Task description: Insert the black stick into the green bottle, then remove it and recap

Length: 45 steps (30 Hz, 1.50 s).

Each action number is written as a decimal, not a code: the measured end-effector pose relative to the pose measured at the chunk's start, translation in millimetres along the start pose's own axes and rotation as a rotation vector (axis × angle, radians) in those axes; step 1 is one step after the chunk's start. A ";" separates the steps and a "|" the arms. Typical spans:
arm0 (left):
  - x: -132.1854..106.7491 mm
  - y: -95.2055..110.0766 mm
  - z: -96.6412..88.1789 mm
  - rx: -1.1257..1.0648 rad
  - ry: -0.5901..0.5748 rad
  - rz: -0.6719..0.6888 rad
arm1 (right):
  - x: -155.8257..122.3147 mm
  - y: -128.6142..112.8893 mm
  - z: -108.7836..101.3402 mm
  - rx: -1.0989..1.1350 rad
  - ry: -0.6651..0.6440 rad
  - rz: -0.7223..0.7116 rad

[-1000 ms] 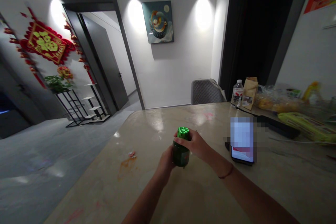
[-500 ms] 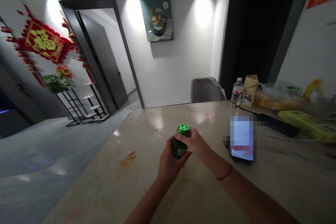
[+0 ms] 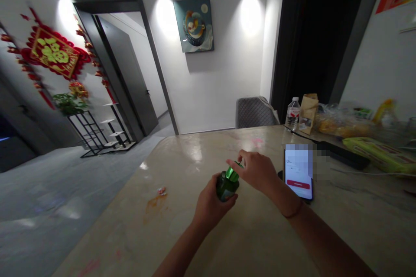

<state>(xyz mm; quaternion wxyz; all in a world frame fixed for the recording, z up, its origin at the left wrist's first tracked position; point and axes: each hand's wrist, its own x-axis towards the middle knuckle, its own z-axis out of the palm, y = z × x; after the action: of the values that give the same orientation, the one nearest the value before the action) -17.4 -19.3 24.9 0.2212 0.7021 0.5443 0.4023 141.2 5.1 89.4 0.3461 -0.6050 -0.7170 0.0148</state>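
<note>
A small green bottle (image 3: pixel 225 186) is held above the beige marble table (image 3: pixel 182 225), tilted a little to the right. My left hand (image 3: pixel 211 205) is wrapped round its body from below. My right hand (image 3: pixel 256 171) is closed on the shiny green cap (image 3: pixel 233 172) at the bottle's top, with fingers pinched over it. Whether the cap sits on the neck or has come free, I cannot tell.
A lit phone (image 3: pixel 298 172) lies right of my right hand. Further right are a black bar (image 3: pixel 341 156), a yellow-green packet (image 3: pixel 377 153), bagged food, a paper bag (image 3: pixel 308 112) and a water bottle (image 3: pixel 292 114). An orange stain (image 3: pixel 155 202) marks the table. A grey chair (image 3: pixel 255 112) stands behind.
My right hand has moved up and to the right on the cap, which now looks tipped. The bottle leans more to the right in my left hand.
</note>
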 end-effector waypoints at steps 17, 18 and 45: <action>2.5 7.3 -14.3 -0.010 -0.116 0.036 | 2.3 28.8 -9.5 0.679 -0.461 -0.193; 2.5 7.3 -14.4 -0.015 -0.117 0.037 | 3.6 27.4 -7.0 0.652 -0.440 -0.154; 3.7 -3.5 -12.1 0.041 -0.154 0.061 | 6.8 23.5 -5.6 0.560 -0.329 -0.186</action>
<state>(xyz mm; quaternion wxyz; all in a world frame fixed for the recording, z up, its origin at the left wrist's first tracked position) -28.8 -16.3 30.4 0.2358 0.7514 0.5123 0.3425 164.0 15.1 86.6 0.3785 -0.4079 -0.7834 0.2769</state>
